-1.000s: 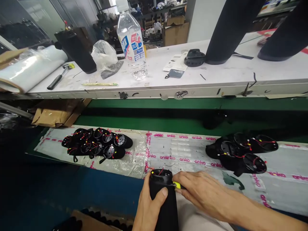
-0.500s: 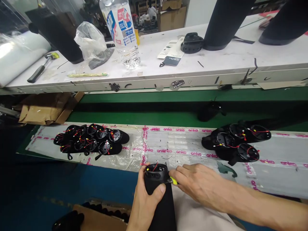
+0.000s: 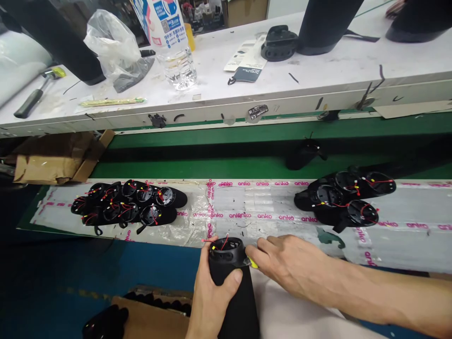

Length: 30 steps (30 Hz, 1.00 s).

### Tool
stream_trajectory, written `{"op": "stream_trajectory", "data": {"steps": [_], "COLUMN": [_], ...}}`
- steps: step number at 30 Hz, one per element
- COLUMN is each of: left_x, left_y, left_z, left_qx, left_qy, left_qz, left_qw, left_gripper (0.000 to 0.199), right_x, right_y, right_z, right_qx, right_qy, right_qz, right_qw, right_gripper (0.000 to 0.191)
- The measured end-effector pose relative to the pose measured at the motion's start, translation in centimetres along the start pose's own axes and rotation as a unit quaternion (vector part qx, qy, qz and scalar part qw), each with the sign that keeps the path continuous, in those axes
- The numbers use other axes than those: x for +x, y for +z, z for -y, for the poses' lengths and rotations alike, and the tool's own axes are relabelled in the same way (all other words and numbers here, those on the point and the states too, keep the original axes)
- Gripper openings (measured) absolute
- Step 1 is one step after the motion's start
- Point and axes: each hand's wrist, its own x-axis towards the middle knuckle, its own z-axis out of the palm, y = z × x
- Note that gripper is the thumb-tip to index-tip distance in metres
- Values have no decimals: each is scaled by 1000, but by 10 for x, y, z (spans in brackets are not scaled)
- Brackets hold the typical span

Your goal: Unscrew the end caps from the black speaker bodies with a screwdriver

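My left hand (image 3: 212, 296) is wrapped round a black fabric-covered speaker housing (image 3: 240, 308), its thumb pressed across the cloth below the plastic rim. The housing stands nearly upright, its open top towards me, and thin red wires with small connectors stick out of it. Closed around a small yellow utility knife (image 3: 253, 263), my right hand (image 3: 286, 266) is at the right side of the rim. The knife's tip seems to touch the seam between rim and cloth; most of its handle is hidden in my fingers.
Similar wired housings lie grouped on the bench's left (image 3: 146, 214) and right (image 3: 363, 214); another housing (image 3: 302, 154) sits farther back. A raised white shelf (image 3: 208, 92) carries a water bottle (image 3: 180, 70), hammer (image 3: 35, 96) and plastic bag (image 3: 115, 47). Below left is an open carton (image 3: 151, 322).
The camera view has shifted, so the shelf sits higher in the picture. Both hands keep their hold; the knife stays at the rim, and a red wire now shows past the rim's left side.
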Motion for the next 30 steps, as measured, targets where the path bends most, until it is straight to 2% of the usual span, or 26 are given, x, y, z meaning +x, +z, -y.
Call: {"op": "stream_trajectory", "data": {"steps": [3, 7, 14, 20, 24, 30], "left_x": [1, 1, 3, 0, -1, 3], "left_y": [1, 3, 4, 10, 12, 12], "left_z": [6, 9, 10, -13, -24, -16], "left_qx": [10, 8, 39, 46, 40, 57], "left_qy": [1, -6, -7, -26, -29, -23], "left_qz": [6, -1, -4, -18, -19, -14], "left_qw": [1000, 1000, 999, 998, 999, 998], "left_gripper": [87, 86, 85, 76, 76, 74], "right_x": [5, 9, 9, 15, 18, 20], "right_y": [-6, -9, -10, -18, -19, -17], "right_z": [2, 4, 3, 4, 0, 1], "right_qx": [-123, -185, -205, -215, -198, -201], "right_qy": [-63, -75, -94, -77, -87, -85], "right_qz": [47, 68, 96, 110, 138, 150], "right_qw": [989, 978, 970, 967, 966, 964], "right_gripper": [38, 35, 32, 34, 28, 28]}}
